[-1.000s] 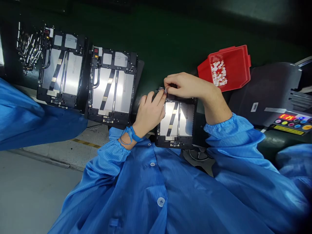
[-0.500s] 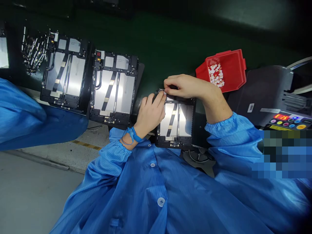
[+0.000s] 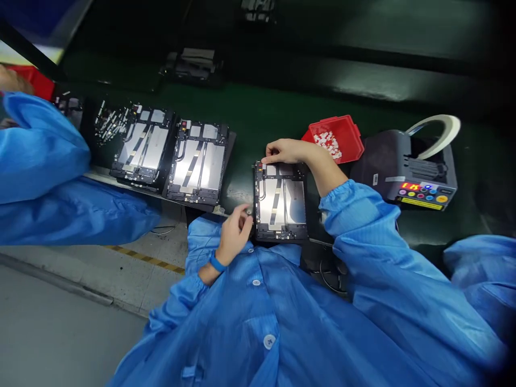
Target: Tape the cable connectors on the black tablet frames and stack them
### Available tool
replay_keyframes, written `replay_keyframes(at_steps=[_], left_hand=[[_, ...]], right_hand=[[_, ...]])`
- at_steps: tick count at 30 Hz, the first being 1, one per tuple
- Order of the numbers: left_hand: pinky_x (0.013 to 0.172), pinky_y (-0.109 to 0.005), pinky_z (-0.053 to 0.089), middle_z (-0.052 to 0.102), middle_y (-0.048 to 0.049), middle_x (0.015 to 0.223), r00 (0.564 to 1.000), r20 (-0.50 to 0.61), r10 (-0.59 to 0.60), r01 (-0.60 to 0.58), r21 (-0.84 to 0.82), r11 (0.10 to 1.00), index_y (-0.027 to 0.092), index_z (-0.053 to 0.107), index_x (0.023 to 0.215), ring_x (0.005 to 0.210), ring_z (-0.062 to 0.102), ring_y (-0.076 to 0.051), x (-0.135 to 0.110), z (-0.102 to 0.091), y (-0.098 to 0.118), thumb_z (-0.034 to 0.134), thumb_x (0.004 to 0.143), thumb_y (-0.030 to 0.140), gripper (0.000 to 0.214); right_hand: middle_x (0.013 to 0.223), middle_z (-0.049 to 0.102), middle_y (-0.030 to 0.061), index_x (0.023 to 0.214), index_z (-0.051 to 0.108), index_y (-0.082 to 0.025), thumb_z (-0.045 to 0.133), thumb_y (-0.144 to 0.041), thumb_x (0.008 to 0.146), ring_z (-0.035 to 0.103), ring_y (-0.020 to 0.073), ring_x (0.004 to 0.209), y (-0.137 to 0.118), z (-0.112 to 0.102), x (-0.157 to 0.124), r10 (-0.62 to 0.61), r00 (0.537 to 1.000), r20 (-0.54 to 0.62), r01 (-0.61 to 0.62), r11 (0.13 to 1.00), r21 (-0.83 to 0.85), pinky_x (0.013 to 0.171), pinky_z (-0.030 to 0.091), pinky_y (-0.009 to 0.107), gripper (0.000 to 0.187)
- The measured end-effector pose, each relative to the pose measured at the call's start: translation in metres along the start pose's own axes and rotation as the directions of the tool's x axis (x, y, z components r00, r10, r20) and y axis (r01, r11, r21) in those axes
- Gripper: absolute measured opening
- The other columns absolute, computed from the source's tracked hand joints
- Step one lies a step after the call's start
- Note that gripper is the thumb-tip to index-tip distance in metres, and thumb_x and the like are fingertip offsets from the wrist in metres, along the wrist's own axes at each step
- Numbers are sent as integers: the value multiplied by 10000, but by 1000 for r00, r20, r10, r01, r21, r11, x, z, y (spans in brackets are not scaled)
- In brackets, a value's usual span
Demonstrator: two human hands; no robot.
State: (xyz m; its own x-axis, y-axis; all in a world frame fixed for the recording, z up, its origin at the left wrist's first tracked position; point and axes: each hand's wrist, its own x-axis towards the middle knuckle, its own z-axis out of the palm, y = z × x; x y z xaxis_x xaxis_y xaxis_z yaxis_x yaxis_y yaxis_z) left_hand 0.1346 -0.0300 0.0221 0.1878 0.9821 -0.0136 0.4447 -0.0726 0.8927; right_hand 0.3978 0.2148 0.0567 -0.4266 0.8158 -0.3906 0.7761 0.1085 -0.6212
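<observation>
Pressing tablet frame's (image 3: 281, 201) far corner, right hand (image 3: 284, 151) fingertips flat, gripping nothing; left hand (image 3: 236, 232) curled at near corner, contents unclear; unfinished.

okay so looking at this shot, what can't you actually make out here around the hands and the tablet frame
- Head view: whether the left hand pinches anything; its curled fingers hide the tips.
- Head view: what the right hand presses at the top edge of the open tablet frame; the fingertips cover it.
- Head view: the white pieces in the red bin; too small.
- Head view: the digits on the tape dispenser; blurred.
</observation>
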Motion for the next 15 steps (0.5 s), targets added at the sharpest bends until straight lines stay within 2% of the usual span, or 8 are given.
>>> replay_keyframes(at_steps=[2, 3, 5, 6, 7, 11, 13, 15], left_hand=[[766, -268, 548, 712, 17, 865, 984, 22, -178, 179, -199, 964, 208, 517, 1697, 752, 664, -154, -31, 2, -12, 601, 1140, 456, 615], [752, -254, 540, 710, 35, 842, 970, 57, -235, 242, -287, 927, 219, 436, 1760, 730, 656, -142, -40, 6, -16, 647, 1119, 497, 730], [740, -248, 547, 714, 54, 823, 944, 149, -293, 328, -463, 823, 232, 273, 1843, 711, 657, -133, -47, 18, -19, 757, 1042, 591, 1003], [732, -252, 554, 717, 57, 814, 934, 193, -301, 357, -549, 756, 224, 216, 1861, 703, 659, -134, -46, 26, -18, 814, 988, 635, 1135], [717, -257, 558, 720, 55, 804, 925, 229, -303, 379, -622, 685, 207, 188, 1868, 692, 659, -137, -43, 33, -16, 869, 929, 668, 1248], [670, -255, 544, 769, 7, 833, 906, 270, -326, 407, -768, 494, 133, 341, 1828, 690, 650, -135, -34, 48, -3, 1009, 753, 675, 1377], [642, -250, 529, 768, 1, 838, 904, 240, -353, 391, -798, 459, 118, 440, 1788, 680, 631, -125, -36, 44, 4, 1023, 729, 666, 1327], [622, -251, 526, 750, 10, 816, 905, 220, -365, 377, -812, 445, 114, 499, 1758, 663, 611, -119, -40, 32, 14, 1017, 739, 664, 1269]], right_hand=[[926, 749, 82, 925, 687, -241, 689, -792, 985, 661, 259, 876, -11, 12, -31, -16, 974, -225, 22, 999, 26, 875, 522, 417, 555], [1017, 766, 102, 975, 682, -240, 621, -782, 1026, 680, 278, 961, -16, 23, -52, -26, 925, -379, 51, 997, 57, 947, 535, 446, 548], [1136, 763, 124, 1054, 672, -244, 500, -761, 1080, 692, 306, 1121, -23, 55, -100, 24, 760, -649, 116, 978, 173, 1072, 536, 497, 545], [1149, 757, 118, 1084, 671, -248, 503, -756, 1073, 696, 309, 1150, -23, 75, -125, 99, 698, -709, 130, 957, 261, 1106, 536, 515, 535], [1163, 755, 111, 1112, 674, -253, 558, -751, 1041, 701, 312, 1170, -22, 96, -148, 185, 656, -731, 133, 926, 354, 1143, 530, 535, 517], [1424, 721, 124, 1227, 688, -261, 768, -668, 903, 646, 341, 1431, -8, 164, -212, 436, 613, -659, 116, 775, 621, 1331, 413, 598, 526], [1481, 709, 122, 1252, 696, -268, 820, -641, 843, 633, 347, 1478, -7, 182, -225, 547, 575, -608, 135, 669, 731, 1346, 416, 600, 567], [1487, 721, 115, 1298, 711, -279, 836, -638, 814, 657, 352, 1470, -16, 189, -231, 632, 577, -518, 163, 532, 831, 1311, 481, 591, 616]])
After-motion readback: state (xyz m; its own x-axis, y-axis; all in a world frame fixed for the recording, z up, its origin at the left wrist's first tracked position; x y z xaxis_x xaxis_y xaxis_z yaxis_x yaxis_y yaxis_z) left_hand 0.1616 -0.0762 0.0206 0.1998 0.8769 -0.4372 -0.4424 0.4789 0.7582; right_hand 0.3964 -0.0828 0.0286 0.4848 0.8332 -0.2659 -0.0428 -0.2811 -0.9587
